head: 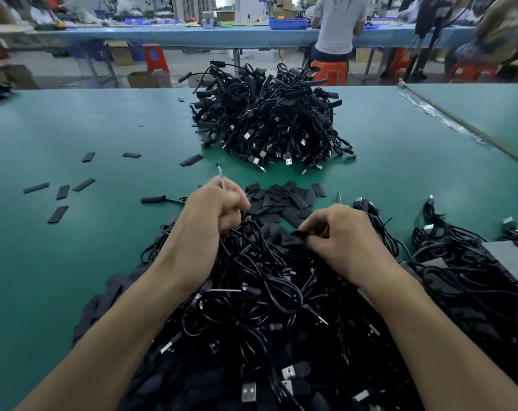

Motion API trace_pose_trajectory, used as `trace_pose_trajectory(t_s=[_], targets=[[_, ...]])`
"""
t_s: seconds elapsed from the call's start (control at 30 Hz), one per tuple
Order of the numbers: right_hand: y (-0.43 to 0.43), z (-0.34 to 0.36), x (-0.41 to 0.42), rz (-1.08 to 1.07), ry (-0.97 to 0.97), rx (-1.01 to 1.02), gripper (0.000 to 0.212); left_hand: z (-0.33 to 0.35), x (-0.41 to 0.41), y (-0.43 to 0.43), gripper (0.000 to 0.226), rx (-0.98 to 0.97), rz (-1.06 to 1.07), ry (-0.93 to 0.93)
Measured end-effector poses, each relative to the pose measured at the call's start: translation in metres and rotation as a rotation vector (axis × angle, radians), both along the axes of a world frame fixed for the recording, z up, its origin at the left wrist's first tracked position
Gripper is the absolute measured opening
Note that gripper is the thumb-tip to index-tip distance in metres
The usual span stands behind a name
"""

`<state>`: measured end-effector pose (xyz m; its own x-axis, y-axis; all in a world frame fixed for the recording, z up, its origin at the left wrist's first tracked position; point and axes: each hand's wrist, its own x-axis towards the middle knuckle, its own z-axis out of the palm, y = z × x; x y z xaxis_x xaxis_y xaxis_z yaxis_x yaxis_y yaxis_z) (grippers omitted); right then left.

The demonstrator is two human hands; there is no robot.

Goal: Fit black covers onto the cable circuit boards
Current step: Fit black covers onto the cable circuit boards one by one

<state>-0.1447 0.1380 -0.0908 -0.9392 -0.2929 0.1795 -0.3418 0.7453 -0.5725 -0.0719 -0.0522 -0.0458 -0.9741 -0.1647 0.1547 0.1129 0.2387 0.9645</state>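
Two bare hands work over a near heap of thin black cables (266,307), glossy and looped, with small silver plugs poking out. The left hand (213,215) is curled into a fist around a bundle of cable, and a slim pale stick (221,178) juts up from it. The right hand (341,232) pinches a flat black cover (298,235) between thumb and fingers (317,240), just above the heap. Whether a circuit board sits inside that cover cannot be told.

Just beyond the hands lies a loose pile of flat, matte, rectangular black covers (284,200). Seven more covers (62,192) are scattered well apart on the left of the smooth green worktop (88,256). A second, taller mound of tangled cables (269,120) stands at the far middle, and a third spread of cables (465,262) lies near right. Across the aisle, a person in a pale shirt (338,25) sits on an orange stool (330,72).
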Motion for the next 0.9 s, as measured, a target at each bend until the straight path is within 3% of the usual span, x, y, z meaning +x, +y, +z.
trace_pose_trajectory(t_s=[0.1,0.17,0.27,0.43,0.67,0.9], targets=[[0.001,0.001,0.002,0.001,-0.025,-0.118,0.012,-0.001,-0.002,-0.001,0.046,-0.043,0.006,-0.004],[0.001,0.003,0.003,-0.003,-0.008,-0.228,0.018,-0.003,-0.003,-0.002,0.051,-0.117,0.0,0.029],[-0.001,0.011,0.004,-0.008,0.047,-0.414,0.023,-0.005,-0.003,-0.002,0.037,-0.166,-0.058,0.124],[-0.002,0.025,0.011,0.139,-0.086,-0.776,0.019,-0.008,-0.003,0.0,0.028,-0.226,-0.133,0.131],[-0.005,0.034,0.018,0.307,-0.129,-0.89,0.025,-0.01,-0.006,-0.005,0.031,-0.186,-0.251,0.072],[-0.006,0.03,0.016,0.331,-0.099,-0.795,0.023,-0.02,-0.011,-0.014,0.037,-0.22,-0.245,0.068]])
